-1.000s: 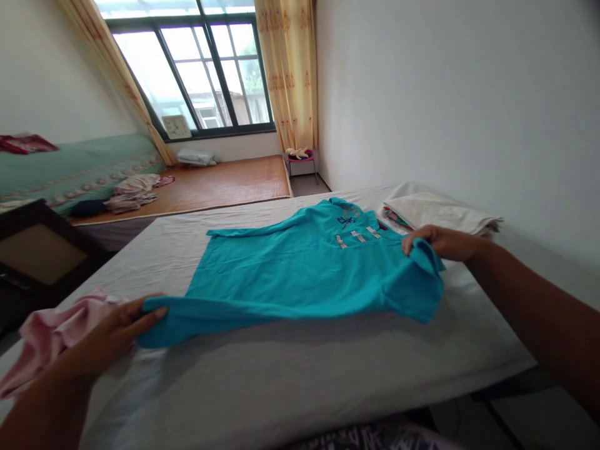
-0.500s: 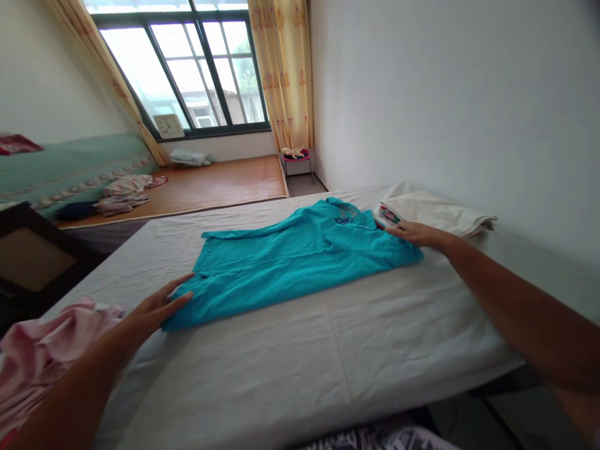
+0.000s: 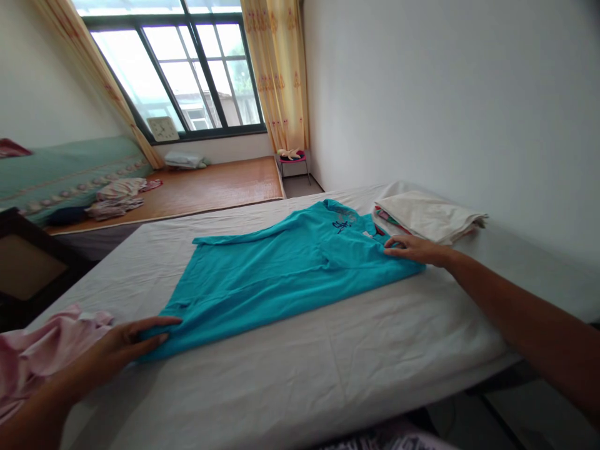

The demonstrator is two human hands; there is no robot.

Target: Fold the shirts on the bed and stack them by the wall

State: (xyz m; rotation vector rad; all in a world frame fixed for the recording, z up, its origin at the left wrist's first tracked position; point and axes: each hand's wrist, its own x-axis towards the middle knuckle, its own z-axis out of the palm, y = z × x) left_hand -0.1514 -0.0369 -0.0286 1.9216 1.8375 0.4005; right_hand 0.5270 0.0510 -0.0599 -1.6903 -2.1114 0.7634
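Neither grip was clenched: both hands lay flat, fingers stretched, pressing on a turquoise shirt [image 3: 281, 275] spread over the bed [image 3: 328, 375]. Left hand [image 3: 124, 344] rested at about 8 o'clock in the view, its fingertips on the shirt's near hem corner, palm on the white sheet. Right hand [image 3: 415, 249] lay at about 3 o'clock, fingers on the shirt's far end near the collar, holding nothing, only touching the cloth. Between the two hands the shirt ran in a long slanted band, from 8 o'clock up toward 2 o'clock, folded lengthwise, with a dark blue mark [image 3: 342, 223] showing near the collar end.

Just beyond the right hand, at about 2 o'clock, sat a stack of folded cloths [image 3: 429, 215], cream on top with coloured edges beneath, close to the shirt's collar; whether they touched could not be told. At 9 o'clock, beside the left forearm, lay a crumpled pink garment [image 3: 42, 350], apart from the shirt. Farther off, toward 11 o'clock, a wooden platform [image 3: 210, 187] carried a heap of clothes [image 3: 117, 197], and a window [image 3: 173, 69] with yellow curtains [image 3: 276, 75] stood at 12 o'clock.
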